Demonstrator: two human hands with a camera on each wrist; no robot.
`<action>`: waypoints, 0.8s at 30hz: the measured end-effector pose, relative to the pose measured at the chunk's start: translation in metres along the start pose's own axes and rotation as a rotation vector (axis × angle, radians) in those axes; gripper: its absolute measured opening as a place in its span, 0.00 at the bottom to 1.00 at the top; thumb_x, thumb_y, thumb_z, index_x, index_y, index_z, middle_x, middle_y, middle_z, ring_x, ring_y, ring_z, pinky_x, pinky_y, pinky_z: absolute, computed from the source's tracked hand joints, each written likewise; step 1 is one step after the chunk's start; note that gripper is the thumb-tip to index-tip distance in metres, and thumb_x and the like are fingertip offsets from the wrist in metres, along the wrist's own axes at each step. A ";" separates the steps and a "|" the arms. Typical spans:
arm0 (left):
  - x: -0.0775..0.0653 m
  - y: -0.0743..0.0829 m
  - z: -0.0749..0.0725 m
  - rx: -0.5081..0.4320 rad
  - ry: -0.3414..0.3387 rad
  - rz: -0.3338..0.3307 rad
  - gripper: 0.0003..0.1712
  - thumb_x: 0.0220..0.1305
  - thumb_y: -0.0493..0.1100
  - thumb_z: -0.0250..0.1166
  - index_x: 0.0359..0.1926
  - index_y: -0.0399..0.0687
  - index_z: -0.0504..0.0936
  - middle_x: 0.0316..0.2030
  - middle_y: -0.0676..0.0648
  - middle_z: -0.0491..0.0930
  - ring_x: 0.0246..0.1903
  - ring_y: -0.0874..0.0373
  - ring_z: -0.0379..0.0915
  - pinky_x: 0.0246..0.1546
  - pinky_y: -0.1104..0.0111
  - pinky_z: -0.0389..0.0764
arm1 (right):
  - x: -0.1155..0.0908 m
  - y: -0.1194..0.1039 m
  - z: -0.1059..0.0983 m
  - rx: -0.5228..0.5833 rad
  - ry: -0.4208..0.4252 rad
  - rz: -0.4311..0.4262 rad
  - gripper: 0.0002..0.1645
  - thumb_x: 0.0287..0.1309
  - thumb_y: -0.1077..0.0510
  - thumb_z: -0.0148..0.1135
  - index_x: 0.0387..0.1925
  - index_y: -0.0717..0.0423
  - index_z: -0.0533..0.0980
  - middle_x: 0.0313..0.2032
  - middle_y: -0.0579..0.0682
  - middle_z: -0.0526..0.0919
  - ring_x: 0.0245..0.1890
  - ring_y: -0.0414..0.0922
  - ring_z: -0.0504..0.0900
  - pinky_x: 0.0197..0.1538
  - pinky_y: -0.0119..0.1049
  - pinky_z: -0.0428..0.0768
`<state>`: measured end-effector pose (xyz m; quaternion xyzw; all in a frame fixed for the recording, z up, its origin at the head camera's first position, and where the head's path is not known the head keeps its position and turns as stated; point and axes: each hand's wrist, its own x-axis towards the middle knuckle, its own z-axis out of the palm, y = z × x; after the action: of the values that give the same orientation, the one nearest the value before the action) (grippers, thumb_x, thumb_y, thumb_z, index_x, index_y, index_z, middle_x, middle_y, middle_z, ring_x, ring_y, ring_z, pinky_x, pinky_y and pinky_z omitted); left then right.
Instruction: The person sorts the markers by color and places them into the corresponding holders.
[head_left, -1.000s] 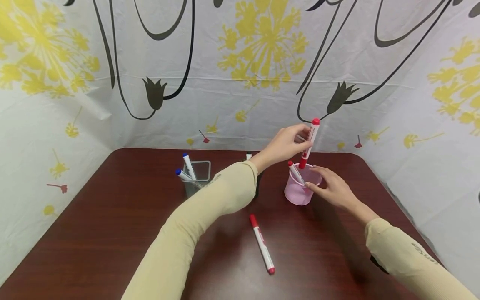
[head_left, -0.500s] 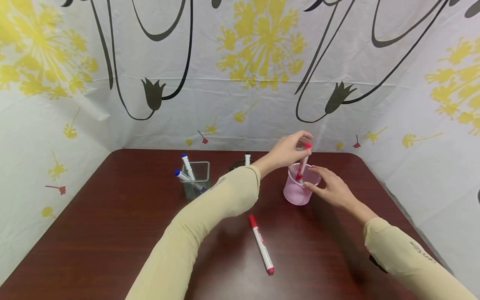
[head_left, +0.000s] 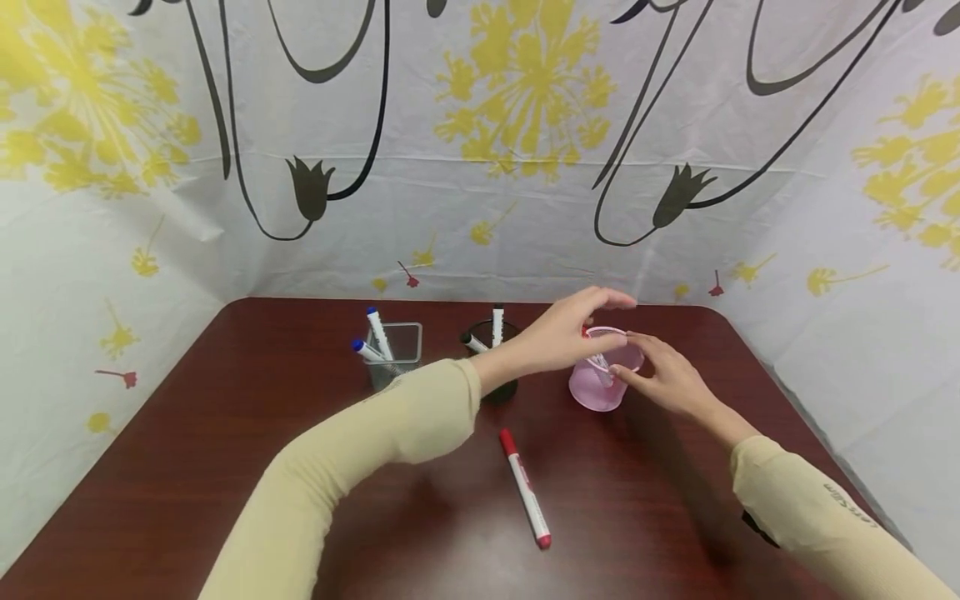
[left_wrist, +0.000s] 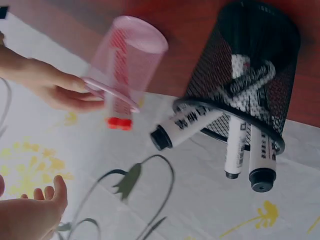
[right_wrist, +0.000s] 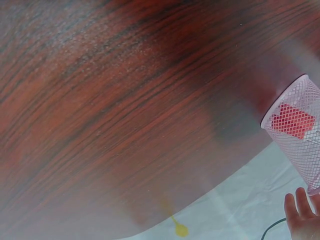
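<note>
A pink mesh pen cup (head_left: 588, 393) stands at the right rear of the table. My right hand (head_left: 670, 379) holds its rim, thumb at the near side and fingers farther back. My left hand (head_left: 558, 333) is just left of and above the cup's mouth, thumb and fingers spread apart, holding nothing. Two red-capped markers (left_wrist: 120, 107) stand inside the pink cup, side by side in the left wrist view. In the head view the left hand partly hides them. Nearer the front, another red-capped marker (head_left: 525, 492) lies on the table.
Behind my left forearm is a black mesh pen cup (left_wrist: 200, 82) with several black-capped markers. Farther left stands a grey square mesh holder (head_left: 384, 379) with blue-capped markers (head_left: 378, 333). A patterned cloth (head_left: 420, 200) hangs behind the dark wooden table (head_left: 187, 433).
My left hand has lowered a red-capped marker into the pink cup, let go of it and shifted slightly left. The right hand has stayed at the cup's rim.
</note>
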<state>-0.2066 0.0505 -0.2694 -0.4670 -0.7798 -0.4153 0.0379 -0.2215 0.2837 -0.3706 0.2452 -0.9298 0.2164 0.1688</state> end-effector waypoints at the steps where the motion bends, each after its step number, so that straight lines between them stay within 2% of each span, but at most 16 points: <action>1: -0.005 0.002 0.000 -0.003 -0.008 0.026 0.24 0.56 0.43 0.61 0.55 0.46 0.69 0.51 0.53 0.69 0.51 0.69 0.60 0.47 0.78 0.62 | 0.000 0.000 0.000 0.002 0.002 -0.007 0.32 0.49 0.47 0.62 0.51 0.63 0.68 0.51 0.60 0.70 0.52 0.57 0.66 0.50 0.53 0.63; 7: -0.038 0.010 0.005 0.036 -0.047 0.128 0.22 0.55 0.42 0.63 0.52 0.45 0.71 0.48 0.52 0.70 0.47 0.71 0.61 0.47 0.80 0.61 | -0.002 0.000 -0.001 0.002 0.003 -0.004 0.31 0.50 0.48 0.62 0.50 0.63 0.69 0.52 0.61 0.69 0.53 0.58 0.65 0.49 0.54 0.63; 10: -0.056 0.007 0.008 0.055 -0.077 0.161 0.22 0.55 0.42 0.63 0.51 0.44 0.71 0.48 0.50 0.70 0.48 0.68 0.62 0.47 0.79 0.62 | -0.002 0.000 0.001 -0.005 -0.004 0.001 0.31 0.50 0.47 0.62 0.50 0.63 0.69 0.53 0.62 0.68 0.53 0.58 0.65 0.49 0.54 0.63; 14: -0.082 0.001 0.009 0.135 -0.131 0.203 0.22 0.55 0.42 0.62 0.52 0.45 0.70 0.48 0.50 0.70 0.50 0.65 0.61 0.51 0.77 0.59 | -0.001 -0.001 0.001 -0.007 -0.004 0.010 0.32 0.50 0.46 0.61 0.50 0.62 0.69 0.53 0.62 0.68 0.53 0.58 0.65 0.50 0.54 0.62; 19: -0.108 -0.005 0.011 0.252 -0.194 0.212 0.23 0.56 0.44 0.61 0.53 0.47 0.70 0.49 0.52 0.70 0.50 0.65 0.61 0.52 0.77 0.57 | 0.000 0.000 0.002 -0.005 -0.004 0.014 0.31 0.50 0.45 0.61 0.50 0.62 0.70 0.53 0.62 0.69 0.53 0.58 0.65 0.50 0.54 0.62; 24: -0.125 -0.012 0.015 0.319 -0.239 0.210 0.22 0.57 0.46 0.60 0.53 0.49 0.70 0.49 0.54 0.69 0.49 0.65 0.62 0.50 0.78 0.59 | 0.001 0.001 0.002 -0.002 -0.001 0.011 0.31 0.49 0.46 0.62 0.50 0.62 0.70 0.52 0.62 0.69 0.53 0.58 0.65 0.50 0.53 0.62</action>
<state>-0.1404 -0.0285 -0.3424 -0.5795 -0.7816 -0.2224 0.0616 -0.2229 0.2831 -0.3726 0.2401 -0.9314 0.2165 0.1673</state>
